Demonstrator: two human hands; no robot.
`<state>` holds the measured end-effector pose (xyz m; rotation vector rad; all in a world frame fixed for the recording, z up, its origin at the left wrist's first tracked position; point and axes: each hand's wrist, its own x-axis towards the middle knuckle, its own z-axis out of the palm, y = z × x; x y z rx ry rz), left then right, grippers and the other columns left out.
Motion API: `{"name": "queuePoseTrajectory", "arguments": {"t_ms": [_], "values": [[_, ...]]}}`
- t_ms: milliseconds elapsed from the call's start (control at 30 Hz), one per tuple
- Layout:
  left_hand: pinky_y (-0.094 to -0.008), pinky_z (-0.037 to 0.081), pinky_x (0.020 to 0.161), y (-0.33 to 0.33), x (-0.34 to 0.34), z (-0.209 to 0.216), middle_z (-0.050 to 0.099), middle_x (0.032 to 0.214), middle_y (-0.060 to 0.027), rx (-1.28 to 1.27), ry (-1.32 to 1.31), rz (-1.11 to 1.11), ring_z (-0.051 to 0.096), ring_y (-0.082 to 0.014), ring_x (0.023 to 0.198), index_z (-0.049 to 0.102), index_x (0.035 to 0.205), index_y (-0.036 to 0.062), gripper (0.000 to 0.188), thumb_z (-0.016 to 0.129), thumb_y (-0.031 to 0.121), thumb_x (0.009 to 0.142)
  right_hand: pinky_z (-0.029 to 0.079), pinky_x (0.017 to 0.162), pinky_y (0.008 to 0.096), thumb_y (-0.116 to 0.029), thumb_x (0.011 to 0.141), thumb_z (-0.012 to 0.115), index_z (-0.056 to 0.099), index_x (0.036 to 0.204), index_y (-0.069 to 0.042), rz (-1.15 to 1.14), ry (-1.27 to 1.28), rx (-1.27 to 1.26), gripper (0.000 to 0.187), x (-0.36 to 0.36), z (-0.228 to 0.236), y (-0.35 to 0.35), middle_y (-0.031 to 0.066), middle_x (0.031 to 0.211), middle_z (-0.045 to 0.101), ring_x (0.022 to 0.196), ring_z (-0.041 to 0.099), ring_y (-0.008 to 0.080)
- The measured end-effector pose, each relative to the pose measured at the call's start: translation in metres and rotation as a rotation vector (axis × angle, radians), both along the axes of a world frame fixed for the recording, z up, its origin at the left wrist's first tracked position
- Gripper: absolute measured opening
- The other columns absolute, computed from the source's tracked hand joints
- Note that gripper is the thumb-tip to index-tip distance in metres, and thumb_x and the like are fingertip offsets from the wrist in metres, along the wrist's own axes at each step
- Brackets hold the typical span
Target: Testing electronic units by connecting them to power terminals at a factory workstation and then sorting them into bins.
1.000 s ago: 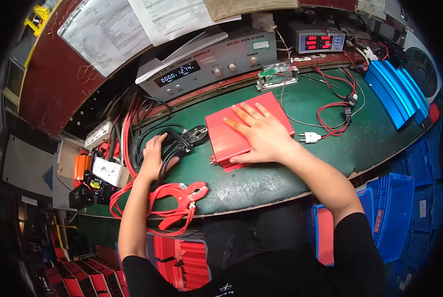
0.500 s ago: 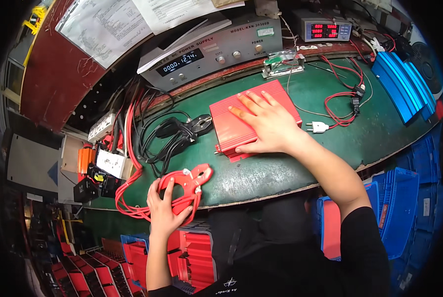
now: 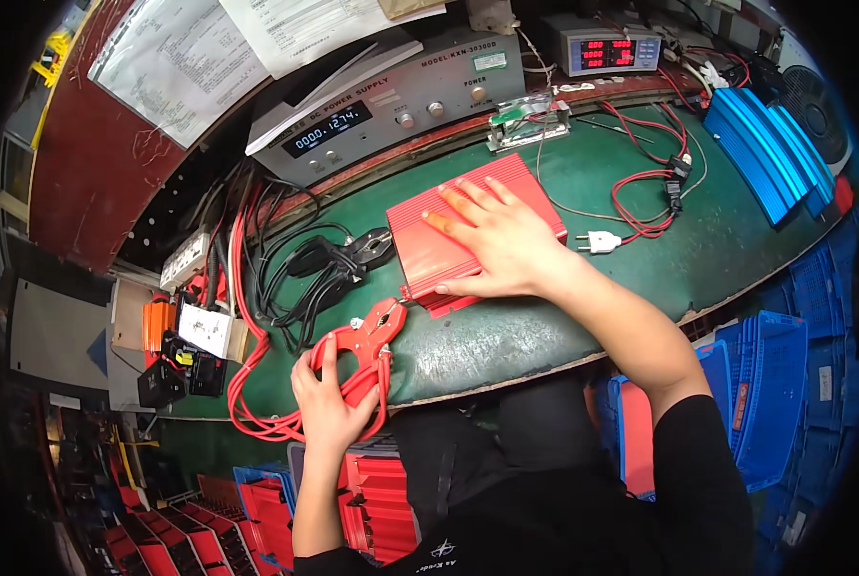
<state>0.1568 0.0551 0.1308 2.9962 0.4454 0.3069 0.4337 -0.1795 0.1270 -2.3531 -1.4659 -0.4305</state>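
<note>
On a green workbench (image 3: 506,341), a red box (image 3: 429,254) is covered by the open, flat right hand (image 3: 506,248), while a red clamp (image 3: 376,331), seemingly not yet fastened, is gripped by the left hand (image 3: 331,398) by the box's near corner, a black clamp (image 3: 370,248) apparently already attached.

Green bench (image 3: 492,344), red box (image 3: 427,253), blk clamp (image 3: 370,248) w/ cables (image 3: 341,268), wht plug (image 3: 603,242), blue panels (image 3: 761,158)
</note>
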Motion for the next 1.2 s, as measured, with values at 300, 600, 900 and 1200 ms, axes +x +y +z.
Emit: {"name": "queuePoseTrajectory", "arguments": {"t_ms": [300,600,900,1200], "values": [[-0.0579,0.035,0.109,-0.007,0.003,-0.011,0.045,0.136,-0.0312,0.125,-0.052,0.057,0.045,-0.0466,0.128,0.042,0.155,0.0112,0.099,0.084,0.046,0.072,0.025,0.123,0.0563,-0.072,0.089,0.055,0.047,0.154,-0.014,0.023,0.012,-0.062,0.087,0.004,0.004,-0.001,0.0222,0.159,0.041,0.148,0.037,0.0409],[-0.0490,0.040,0.095,0.006,0.013,-0.001,0.055,0.122,-0.0247,0.247,-0.119,-0.074,0.053,-0.0386,0.116,0.052,0.149,0.0132,0.090,0.080,0.055,0.075,0.024,0.124,0.0524,-0.079,0.090,0.045,0.047,0.155,-0.017,0.110,-0.020,-0.102,0.089,0.021,0.006,0.000,0.0178,0.162,0.039,0.150,0.035,0.0397],[-0.0481,0.041,0.093,0.010,0.023,-0.001,0.055,0.119,-0.0237,0.243,-0.104,-0.152,0.053,-0.0381,0.110,0.053,0.149,0.0136,0.089,0.079,0.054,0.074,0.022,0.125,0.0523,-0.073,0.092,0.050,0.044,0.156,-0.017,0.134,-0.007,-0.148,0.086,0.025,0.010,-0.001,0.0160,0.163,0.038,0.152,0.032,0.0383],[-0.0565,0.032,0.112,0.055,0.013,0.000,0.041,0.152,-0.0276,0.403,-0.263,-0.234,0.043,-0.0459,0.136,0.042,0.156,0.0129,0.097,0.074,0.061,0.079,0.015,0.125,0.0582,-0.073,0.096,0.046,0.042,0.157,-0.012,0.254,0.176,-0.236,0.086,-0.027,0.018,-0.019,0.0218,0.164,0.032,0.153,0.025,0.0466]]}}
